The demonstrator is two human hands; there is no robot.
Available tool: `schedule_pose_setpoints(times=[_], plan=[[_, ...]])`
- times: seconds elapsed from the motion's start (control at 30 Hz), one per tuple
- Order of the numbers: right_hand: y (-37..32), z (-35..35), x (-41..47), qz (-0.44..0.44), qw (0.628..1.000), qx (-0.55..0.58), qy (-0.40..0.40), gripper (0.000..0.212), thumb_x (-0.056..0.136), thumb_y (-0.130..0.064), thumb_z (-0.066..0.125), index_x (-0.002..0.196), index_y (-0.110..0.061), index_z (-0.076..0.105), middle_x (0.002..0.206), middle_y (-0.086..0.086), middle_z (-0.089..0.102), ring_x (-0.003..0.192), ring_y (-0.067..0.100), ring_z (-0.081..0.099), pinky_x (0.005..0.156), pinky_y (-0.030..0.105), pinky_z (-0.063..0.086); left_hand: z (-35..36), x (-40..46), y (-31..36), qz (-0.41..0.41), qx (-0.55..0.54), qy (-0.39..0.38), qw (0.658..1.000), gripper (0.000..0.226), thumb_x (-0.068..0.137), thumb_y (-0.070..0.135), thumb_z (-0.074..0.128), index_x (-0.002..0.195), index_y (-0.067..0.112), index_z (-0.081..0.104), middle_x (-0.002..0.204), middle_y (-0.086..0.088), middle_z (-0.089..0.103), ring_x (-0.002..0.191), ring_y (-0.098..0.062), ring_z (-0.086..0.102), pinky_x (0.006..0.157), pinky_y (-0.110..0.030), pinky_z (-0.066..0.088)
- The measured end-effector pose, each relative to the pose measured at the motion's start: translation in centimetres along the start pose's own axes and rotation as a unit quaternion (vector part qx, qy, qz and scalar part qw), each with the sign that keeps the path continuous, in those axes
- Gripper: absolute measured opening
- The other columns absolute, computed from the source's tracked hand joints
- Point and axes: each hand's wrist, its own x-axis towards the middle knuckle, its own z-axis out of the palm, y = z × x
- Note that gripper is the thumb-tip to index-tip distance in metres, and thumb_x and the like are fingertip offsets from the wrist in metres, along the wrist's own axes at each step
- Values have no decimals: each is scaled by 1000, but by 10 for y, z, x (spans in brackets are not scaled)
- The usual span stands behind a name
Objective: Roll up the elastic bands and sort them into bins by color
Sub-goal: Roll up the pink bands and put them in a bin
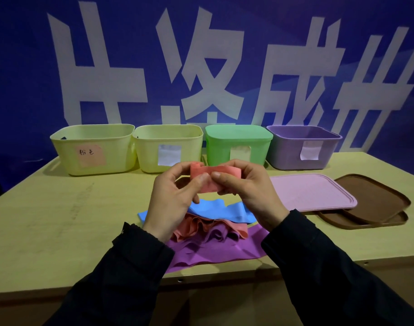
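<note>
Thumbs and fingers of your left hand (pixel 175 191) and right hand (pixel 246 187) pinch the pink elastic band (pixel 213 176), keeping its roll tight above the pile (pixel 208 231).

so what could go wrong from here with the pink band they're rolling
The half-rolled pink elastic band, pinched only between the left hand and right hand, could spring loose and unroll. The green lidded bin is shut, so nothing can drop in there yet. Two yellow open bins look alike; only one label reads clearly.
</note>
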Motion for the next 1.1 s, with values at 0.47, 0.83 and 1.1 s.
schedule_pose_setpoints(times=[0.47, 0.83, 1.1], plan=[[1, -9, 1, 120, 984, 129, -20, 22, 77, -23, 75, 90, -5, 78, 81, 9, 73, 66, 12, 67, 56, 20, 56, -4, 0, 1, -35, -70, 18, 997, 34, 66, 34, 80, 89, 19, 61, 79, 8, 66, 62, -7, 53, 49, -20, 40], [5, 6, 2, 65, 995, 74, 27, 7, 90, -12, 71, 84, -12, 75, 73, 2, 68, 67, 11, 62, 59, 24, 54, 4, -1, -3, -27, -125, -5, 992, 14, 100, 17, 63, 114, 18, 65, 82, 6, 67, 64, -13, 54, 61, -27, 48], [10, 8, -1, 73, 990, 109, 43, 7, 90, -13, 71, 86, -12, 77, 81, 8, 69, 72, 16, 63, 62, 24, 53, 2, -2, -2, -4, -106, 27, 994, 27, 84, 23, 72, 110, 21, 67, 92, 5, 74, 75, -15, 65, 64, -26, 54]])
